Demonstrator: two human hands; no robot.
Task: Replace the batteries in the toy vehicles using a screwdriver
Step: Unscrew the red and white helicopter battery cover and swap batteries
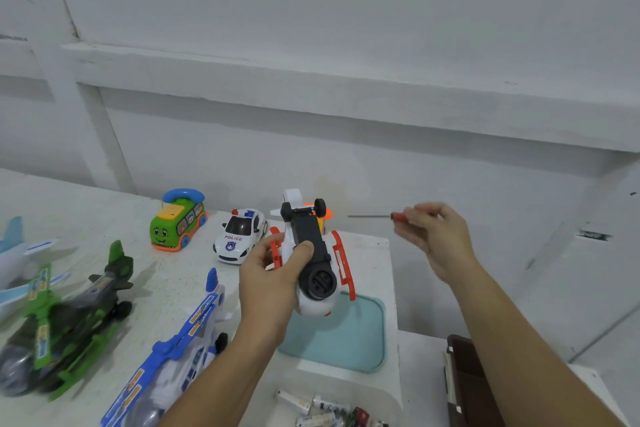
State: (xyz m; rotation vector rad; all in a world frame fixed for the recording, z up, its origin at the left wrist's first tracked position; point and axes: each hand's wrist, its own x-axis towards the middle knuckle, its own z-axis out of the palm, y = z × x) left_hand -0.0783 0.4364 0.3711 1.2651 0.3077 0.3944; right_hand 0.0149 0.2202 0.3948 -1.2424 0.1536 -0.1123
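A white and orange toy helicopter is held upside down at the centre of the frame, raised above a teal tray, its black underside and wheels turned upward. It is gripped by the left hand, with the thumb laid across the black base and the fingers curled round the far side. To the right, well apart from the toy, a screwdriver with a red handle is pinched in the fingertips of the right hand, and its thin shaft is pointed left toward the toy. Batteries are seen lying in a white tub at the bottom centre. On the white table, a police car and a green bus are stood left of centre, while a green helicopter and a blue helicopter are laid at the lower left.
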